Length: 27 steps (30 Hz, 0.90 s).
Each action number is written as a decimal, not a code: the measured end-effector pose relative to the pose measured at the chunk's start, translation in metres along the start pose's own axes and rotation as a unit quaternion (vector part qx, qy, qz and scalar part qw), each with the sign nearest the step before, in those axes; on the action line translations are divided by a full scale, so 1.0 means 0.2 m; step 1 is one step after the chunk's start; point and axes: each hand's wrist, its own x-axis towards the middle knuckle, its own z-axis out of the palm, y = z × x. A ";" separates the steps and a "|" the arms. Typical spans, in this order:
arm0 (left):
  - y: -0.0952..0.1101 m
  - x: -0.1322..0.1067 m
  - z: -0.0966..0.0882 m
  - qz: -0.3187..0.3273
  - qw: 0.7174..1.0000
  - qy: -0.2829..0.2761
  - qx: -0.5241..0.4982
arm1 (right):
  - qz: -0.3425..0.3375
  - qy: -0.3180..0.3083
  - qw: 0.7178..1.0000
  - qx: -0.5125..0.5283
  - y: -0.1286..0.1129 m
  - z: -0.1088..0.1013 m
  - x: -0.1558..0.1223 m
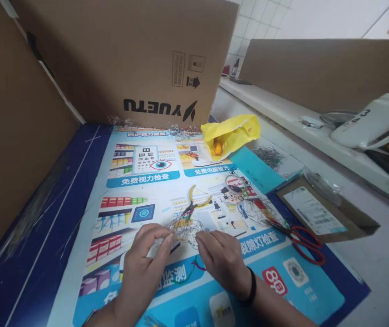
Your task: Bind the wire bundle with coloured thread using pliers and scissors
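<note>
My left hand (146,261) is closed in a pinch at the left side of a loose tangle of thin silvery wire (190,229). Across from it, my right hand (219,259) has its fingers pressed together at the tangle's right side. Both seem to grip the wire, though its ends at the fingertips are hardly visible. Just beyond the tangle lie pliers (191,205) with yellow handles spread apart. A thin green and red strand (197,263) rests on the printed sheet (167,188) between my wrists.
Orange-handled scissors (306,245) lie at the right, beside a brown parcel bag (317,209). Farther back are a yellow bag (231,136) and a heap of wire pieces (269,156). Cardboard (122,59) walls the back and left. A white jug (367,120) stands on the right ledge.
</note>
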 end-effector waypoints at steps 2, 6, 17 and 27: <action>0.00 0.00 0.00 -0.009 1.000 -0.004 -0.002 | 0.035 0.000 0.998 0.055 0.01 -0.01 0.00; 0.00 0.02 0.02 -0.019 0.999 -0.030 -0.007 | 0.069 0.002 0.991 0.114 0.01 -0.02 0.00; 0.00 -0.04 0.06 0.079 0.995 -0.046 0.042 | -0.035 -0.012 0.996 0.085 -0.06 -0.01 -0.01; 0.01 -0.04 0.09 0.105 0.994 -0.013 0.017 | -0.096 -0.038 0.993 0.053 -0.07 -0.02 0.01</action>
